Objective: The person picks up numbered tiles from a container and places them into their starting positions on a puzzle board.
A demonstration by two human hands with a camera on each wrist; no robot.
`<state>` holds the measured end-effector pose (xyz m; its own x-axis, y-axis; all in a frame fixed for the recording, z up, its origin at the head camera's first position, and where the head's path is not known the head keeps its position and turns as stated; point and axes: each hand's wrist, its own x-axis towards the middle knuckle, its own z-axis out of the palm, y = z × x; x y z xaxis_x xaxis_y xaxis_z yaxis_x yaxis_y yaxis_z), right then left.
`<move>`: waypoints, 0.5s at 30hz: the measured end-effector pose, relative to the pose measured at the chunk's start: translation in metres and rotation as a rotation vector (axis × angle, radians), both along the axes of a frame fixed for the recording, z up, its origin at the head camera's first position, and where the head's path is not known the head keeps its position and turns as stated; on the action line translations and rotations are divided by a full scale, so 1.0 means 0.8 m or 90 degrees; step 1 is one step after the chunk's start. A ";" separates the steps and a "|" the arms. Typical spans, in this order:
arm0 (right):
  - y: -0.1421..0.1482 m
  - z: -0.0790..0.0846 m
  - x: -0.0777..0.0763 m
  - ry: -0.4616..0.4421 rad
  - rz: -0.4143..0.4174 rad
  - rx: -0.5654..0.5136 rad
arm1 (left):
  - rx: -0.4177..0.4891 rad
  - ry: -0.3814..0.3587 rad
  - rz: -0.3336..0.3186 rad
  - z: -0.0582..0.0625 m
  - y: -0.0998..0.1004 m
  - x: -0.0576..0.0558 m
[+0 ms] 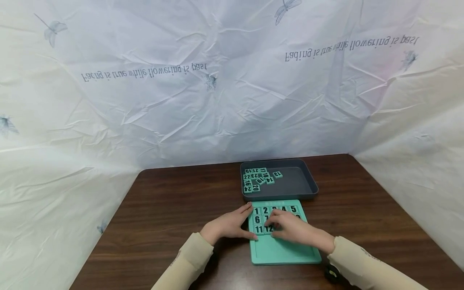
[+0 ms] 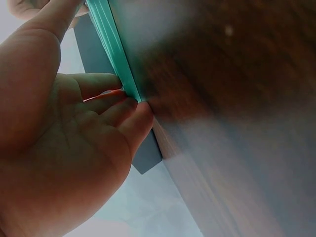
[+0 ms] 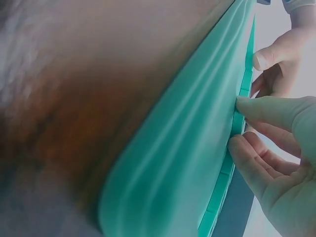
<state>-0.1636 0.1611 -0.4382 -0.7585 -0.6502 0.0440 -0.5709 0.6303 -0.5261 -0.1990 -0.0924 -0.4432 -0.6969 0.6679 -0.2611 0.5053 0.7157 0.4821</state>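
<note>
A mint-green number board [image 1: 282, 253] lies on the table, its upper rows filled with numbered tiles. My right hand [image 1: 295, 228] is over the third row, pinching the number 12 tile [image 1: 268, 229] between thumb and fingers, beside the 11 tile [image 1: 259, 229]. In the right wrist view, thumb and fingertips meet the two sides of a green tile [image 3: 237, 122] at the board's surface. My left hand [image 1: 228, 224] rests along the board's left edge, thumb and fingers spread apart. Its fingertips touch the board's side [image 2: 116, 54] in the left wrist view.
Just behind the board stands a dark grey tray [image 1: 299, 187]. Loose number tiles lie mostly on its left side, with the 13 tile [image 1: 277, 174] a little apart. The brown wooden table [image 1: 174, 201] meets a white patterned sheet [image 1: 232, 121] at the back and sides.
</note>
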 end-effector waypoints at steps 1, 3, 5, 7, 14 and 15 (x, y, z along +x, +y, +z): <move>0.000 0.000 -0.001 0.000 0.002 -0.001 | 0.000 0.001 0.000 0.000 0.000 0.000; 0.000 -0.001 -0.002 -0.002 0.005 -0.003 | 0.001 0.001 0.001 0.000 0.000 0.000; 0.001 0.000 -0.003 -0.003 0.009 -0.005 | 0.003 -0.003 0.002 0.001 0.000 0.000; 0.002 0.001 -0.005 -0.001 0.011 -0.005 | 0.006 -0.005 0.002 0.001 0.000 0.000; 0.003 0.026 -0.024 0.022 0.013 -0.021 | 0.004 -0.004 0.004 -0.001 0.000 0.000; 0.003 0.032 -0.029 0.021 0.011 -0.026 | 0.005 -0.003 0.003 -0.001 0.000 0.000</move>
<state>-0.1865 0.1635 -0.4126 -0.7451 -0.6600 0.0961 -0.5990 0.5989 -0.5315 -0.1989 -0.0925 -0.4441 -0.6994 0.6661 -0.2591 0.4992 0.7147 0.4899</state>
